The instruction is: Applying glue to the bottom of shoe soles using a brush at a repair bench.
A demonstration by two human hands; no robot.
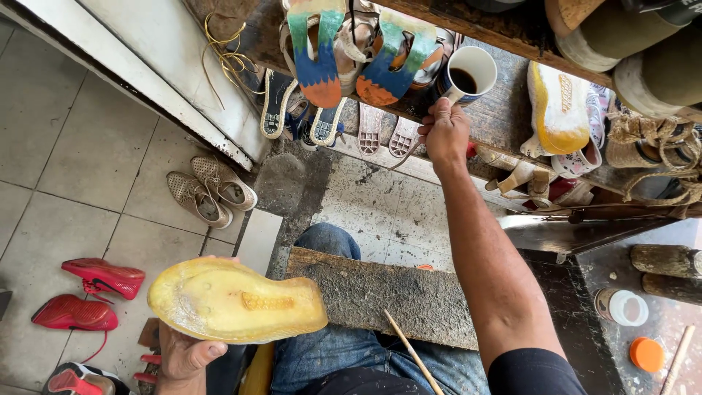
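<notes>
- Hands at a shoe repair bench, seen from above: the left hand [183,356] grips a yellow shoe sole [235,301] from below, fingers closed under its edge, holding it flat over the lap, tread side up.
- Right hand [444,132] reaches out to the wooden shelf [504,110], fingers closed on the handle of a white mug [468,73] with dark liquid inside (the mug sits at the shelf's front edge).
- Worn wooden board [395,296] lies across the person's jeans [329,351], just right of the sole; a thin stick [413,355] rests on its near edge.
- Painted wedge sandals [351,58] hang beside the mug, and a white-and-yellow sneaker [559,106] sits further right.
- Beige lace-up shoes [208,189] and red sneakers [88,292] lie on the tiled floor [73,161] to the left.
- Small open jar [621,306] and an orange lid [646,354] rest on the dark surface at right.
</notes>
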